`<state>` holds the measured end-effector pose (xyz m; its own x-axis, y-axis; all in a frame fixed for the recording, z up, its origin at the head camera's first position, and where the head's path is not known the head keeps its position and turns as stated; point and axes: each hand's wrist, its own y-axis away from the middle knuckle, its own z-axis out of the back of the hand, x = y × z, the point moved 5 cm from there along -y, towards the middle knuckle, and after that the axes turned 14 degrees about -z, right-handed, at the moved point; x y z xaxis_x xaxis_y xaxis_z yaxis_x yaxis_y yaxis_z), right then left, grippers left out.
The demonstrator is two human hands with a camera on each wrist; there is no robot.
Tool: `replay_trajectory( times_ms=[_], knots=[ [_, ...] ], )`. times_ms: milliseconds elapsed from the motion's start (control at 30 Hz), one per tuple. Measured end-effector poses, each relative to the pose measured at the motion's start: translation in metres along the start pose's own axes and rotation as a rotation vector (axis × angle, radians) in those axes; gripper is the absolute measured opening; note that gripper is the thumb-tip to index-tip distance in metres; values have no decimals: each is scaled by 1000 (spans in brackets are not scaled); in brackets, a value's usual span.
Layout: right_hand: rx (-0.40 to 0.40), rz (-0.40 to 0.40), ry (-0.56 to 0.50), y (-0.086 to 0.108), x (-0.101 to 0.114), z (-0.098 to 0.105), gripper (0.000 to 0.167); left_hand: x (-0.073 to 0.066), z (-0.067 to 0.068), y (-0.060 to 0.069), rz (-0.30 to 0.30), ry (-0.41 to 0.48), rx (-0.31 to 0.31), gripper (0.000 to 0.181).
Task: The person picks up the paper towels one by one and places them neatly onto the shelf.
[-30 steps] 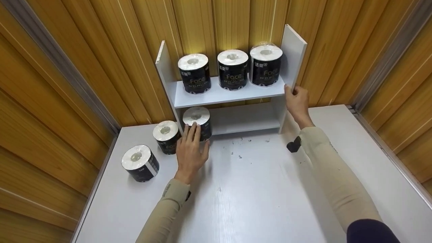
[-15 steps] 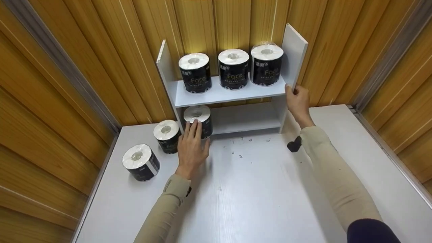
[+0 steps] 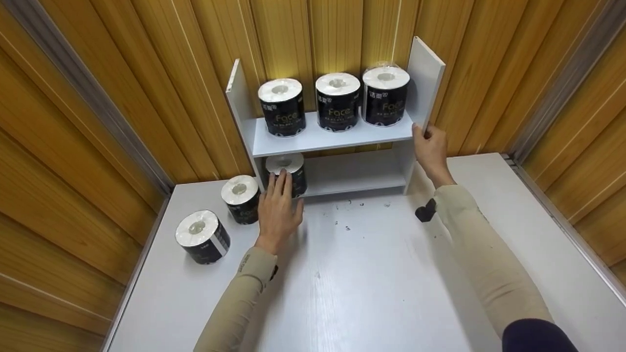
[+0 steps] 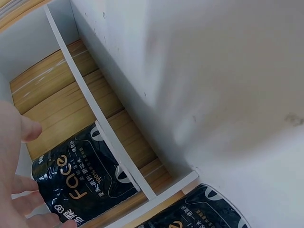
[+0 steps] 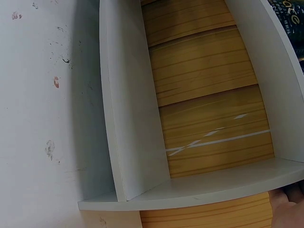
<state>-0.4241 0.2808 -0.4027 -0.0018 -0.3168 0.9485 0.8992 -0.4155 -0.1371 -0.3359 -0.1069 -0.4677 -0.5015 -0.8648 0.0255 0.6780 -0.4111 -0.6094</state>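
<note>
6 rolls (image 3: pixel 337 110) | upper shelf (image 3: pixel 313 140): 3 | lower shelf (image 3: pixel 354 178), left edge: 1 | bench (image 3: pixel 352 283), near back left corner: 2 | left hand (image 3: pixel 278 215): straight fingers on lower roll (image 3: pixel 295 166) | right hand (image 3: pixel 433 150): pinching right panel (image 3: pixel 426 85)

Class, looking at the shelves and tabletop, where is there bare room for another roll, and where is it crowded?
Free: the white lower shelf, between its cylindrical black-wrapped paper roll and the flat white right panel; the white tabletop between the beige-sleeved arms. Crowded: the white upper shelf, with three rolls; the tabletop left of the shelves, with two rolls.
</note>
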Motion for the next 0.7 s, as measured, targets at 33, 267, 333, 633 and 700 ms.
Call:
replay_trajectory(
  times_ms=[33,267,333,633,700],
  knots=[
    [-2,1,1,0,0,0,41,0,0,-1,0,-1,2,78],
    [15,-3,-5,1,1,1,43,4,-4,-10,-1,0,24,81],
    [13,6,-7,1,2,1,42,5,-5,-13,-2,-6,23,81],
    [2,24,-21,0,1,1,40,9,-8,-21,1,-18,38,78],
    [7,21,-21,0,0,1,42,9,-7,-22,0,-13,41,78]
  ],
)
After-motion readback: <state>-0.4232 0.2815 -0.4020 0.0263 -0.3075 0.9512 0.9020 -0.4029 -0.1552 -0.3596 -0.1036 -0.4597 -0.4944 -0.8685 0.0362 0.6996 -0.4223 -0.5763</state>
